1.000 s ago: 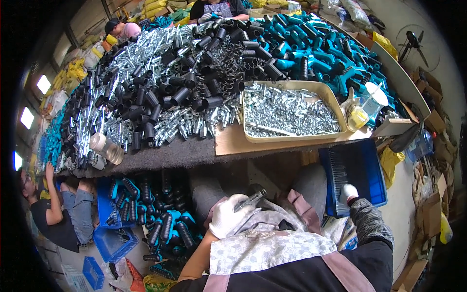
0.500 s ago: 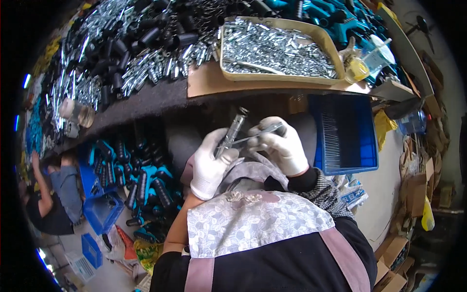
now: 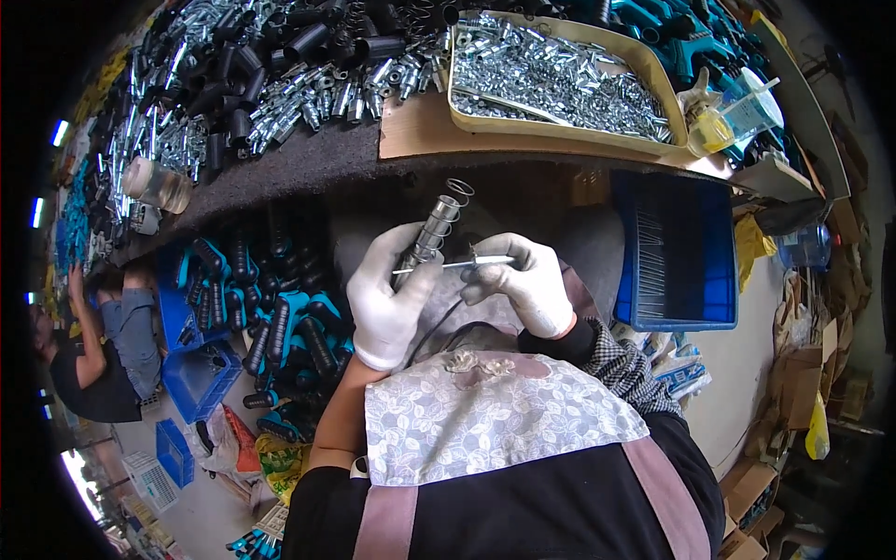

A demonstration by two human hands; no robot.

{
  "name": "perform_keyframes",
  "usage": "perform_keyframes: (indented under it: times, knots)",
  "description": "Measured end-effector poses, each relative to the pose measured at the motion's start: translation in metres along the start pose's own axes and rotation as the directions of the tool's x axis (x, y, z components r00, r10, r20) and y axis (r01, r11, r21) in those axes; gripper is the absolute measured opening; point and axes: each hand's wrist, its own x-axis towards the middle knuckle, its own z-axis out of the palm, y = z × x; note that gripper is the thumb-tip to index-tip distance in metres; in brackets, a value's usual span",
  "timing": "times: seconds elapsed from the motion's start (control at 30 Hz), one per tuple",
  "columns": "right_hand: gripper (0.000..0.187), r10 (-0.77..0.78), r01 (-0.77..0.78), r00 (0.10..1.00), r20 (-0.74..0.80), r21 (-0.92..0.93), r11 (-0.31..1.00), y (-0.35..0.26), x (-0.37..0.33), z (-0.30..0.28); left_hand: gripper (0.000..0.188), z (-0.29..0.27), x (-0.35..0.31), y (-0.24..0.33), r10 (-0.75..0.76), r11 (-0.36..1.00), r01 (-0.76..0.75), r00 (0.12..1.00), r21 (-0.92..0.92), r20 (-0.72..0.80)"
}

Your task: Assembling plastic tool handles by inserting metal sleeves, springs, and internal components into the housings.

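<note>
My left hand [image 3: 383, 310], in a white glove, is closed around a shiny metal tube [image 3: 439, 220]. A coil spring [image 3: 458, 188] sits around this tube and sticks out past its upper end. Between the thumb and fingers of my right hand [image 3: 537, 291], also gloved, is a thin metal rod [image 3: 487, 261]. The rod lies almost level and its left end reaches the lower part of the tube at my left thumb. Whether it enters the tube is hidden by the fingers.
Above my hands, a bench carries a cream tray [image 3: 569, 133] of small metal parts, beside heaped tubes and springs. A blue crate [image 3: 686, 325] holding thin rods stands at right. Black-and-teal handles [image 3: 280, 327] are piled at left, and a person [image 3: 98, 359] works beyond them.
The rod has turned from slanting up to the right to nearly level. The spring now shows clearly, extending beyond the tube's end. The whole view has shifted slightly.
</note>
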Motion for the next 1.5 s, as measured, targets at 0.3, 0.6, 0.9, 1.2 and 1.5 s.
perform_keyframes:
  times: [0.3,0.6,0.9,1.2,1.5]
  knots:
    - [0.029,-0.018,0.018,1.000,-0.010,0.007,1.000,0.000,-0.002,0.006,0.033,-0.003,0.009,0.000,-0.060,0.996,0.060,0.998,-0.065,-0.005]
    - [0.029,0.086,-0.085,0.996,0.015,-0.046,0.995,-0.008,0.000,-0.002,0.031,0.002,0.017,-0.001,-0.197,0.949,0.190,0.980,-0.252,-0.003]
    - [0.018,-0.042,0.010,0.992,-0.122,-0.258,0.966,-0.007,0.009,-0.012,0.033,-0.004,0.009,-0.002,-0.103,0.995,0.103,0.994,0.008,0.042]
    - [0.010,-0.220,0.129,0.964,-0.147,-0.462,0.878,-0.087,-0.001,-0.051,0.030,-0.031,0.007,0.010,0.125,0.962,-0.160,0.978,0.220,0.165]
    - [0.015,0.000,0.082,0.994,0.113,-0.724,0.684,-0.103,0.014,-0.011,0.027,-0.023,0.011,0.015,0.270,0.906,-0.332,0.931,0.264,0.246]
